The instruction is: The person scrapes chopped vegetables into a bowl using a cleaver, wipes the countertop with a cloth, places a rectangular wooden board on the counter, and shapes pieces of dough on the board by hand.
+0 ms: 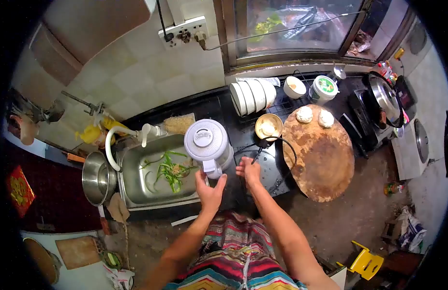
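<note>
Handling a white lidded jug (208,146) by the sink, black cord (265,143) nr R hand

L hand (210,192) is at the jug's handle (213,168), thumb & fingers apart either side, can't tell if they're clamped. R hand (248,170) has its fingers close tgthr where the cord meets it, can't tell if gripped tbh. Jug's at the R edge of the sink (135,180), which has green scraps (171,179) in it. Past R hand: small bowl (278,121) w/ pale stuff, big round board (320,162) w/ 2 white lumps (304,114) at its far end. Further back: white bowls (253,97) on edge, white tub (323,89), then window (299,36).
</note>
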`<action>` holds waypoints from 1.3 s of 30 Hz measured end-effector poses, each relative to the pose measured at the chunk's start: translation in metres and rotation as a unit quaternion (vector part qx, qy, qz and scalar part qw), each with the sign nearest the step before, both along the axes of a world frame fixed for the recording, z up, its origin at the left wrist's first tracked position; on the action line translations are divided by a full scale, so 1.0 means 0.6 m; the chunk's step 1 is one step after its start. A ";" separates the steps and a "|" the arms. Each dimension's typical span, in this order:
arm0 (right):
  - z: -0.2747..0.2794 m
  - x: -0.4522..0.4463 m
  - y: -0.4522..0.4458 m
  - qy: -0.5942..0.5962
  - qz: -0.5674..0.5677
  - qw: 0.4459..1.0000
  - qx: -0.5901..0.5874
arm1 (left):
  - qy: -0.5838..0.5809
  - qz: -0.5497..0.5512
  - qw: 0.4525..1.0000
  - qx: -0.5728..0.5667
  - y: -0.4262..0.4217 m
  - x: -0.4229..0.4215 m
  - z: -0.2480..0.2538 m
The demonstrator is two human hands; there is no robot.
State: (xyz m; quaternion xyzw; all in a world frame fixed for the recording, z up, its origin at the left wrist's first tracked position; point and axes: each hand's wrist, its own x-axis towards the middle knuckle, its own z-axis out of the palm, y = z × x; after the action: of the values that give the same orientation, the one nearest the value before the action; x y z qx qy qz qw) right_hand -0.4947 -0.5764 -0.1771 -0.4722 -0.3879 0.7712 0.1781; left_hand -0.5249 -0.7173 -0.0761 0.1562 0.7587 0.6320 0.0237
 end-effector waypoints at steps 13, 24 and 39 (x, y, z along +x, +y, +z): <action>-0.044 -0.077 0.038 -0.050 -0.019 0.998 -0.038 | -0.110 0.058 0.984 0.125 0.039 -0.001 -0.032; -0.048 -0.080 0.056 -0.120 -0.128 0.984 0.022 | -0.063 0.117 0.987 0.085 0.042 0.000 -0.037; 0.018 0.131 0.014 -0.061 0.091 0.986 0.125 | -0.145 0.157 0.959 0.186 0.056 -0.046 -0.027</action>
State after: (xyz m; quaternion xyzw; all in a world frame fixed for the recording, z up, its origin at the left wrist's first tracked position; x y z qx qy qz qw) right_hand -0.4159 -0.5679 -0.1664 -0.4550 -0.5327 0.6996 0.1407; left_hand -0.5527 -0.6838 -0.0926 -0.0570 0.6307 0.7739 0.0046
